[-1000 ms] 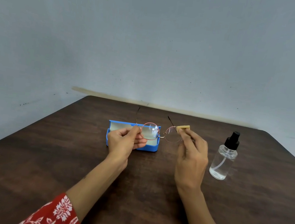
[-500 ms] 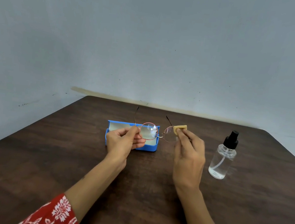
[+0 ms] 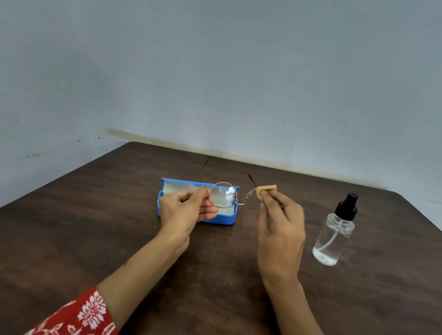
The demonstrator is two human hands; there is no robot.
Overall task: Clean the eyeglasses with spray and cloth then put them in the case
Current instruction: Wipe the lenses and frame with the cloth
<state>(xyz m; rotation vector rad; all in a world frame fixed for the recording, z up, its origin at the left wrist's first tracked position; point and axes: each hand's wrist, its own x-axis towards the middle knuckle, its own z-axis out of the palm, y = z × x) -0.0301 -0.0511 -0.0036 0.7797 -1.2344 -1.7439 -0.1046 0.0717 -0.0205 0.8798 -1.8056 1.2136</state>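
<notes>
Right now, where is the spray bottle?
In the head view the spray bottle stands upright on the table, right of the right hand, untouched.

No readable text anywhere (the spray bottle (image 3: 334, 234) and case (image 3: 225, 218) are unmarked).

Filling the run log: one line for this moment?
wiping | left hand holds eyeglasses | right hand rubs cloth on lens | case open
</notes>
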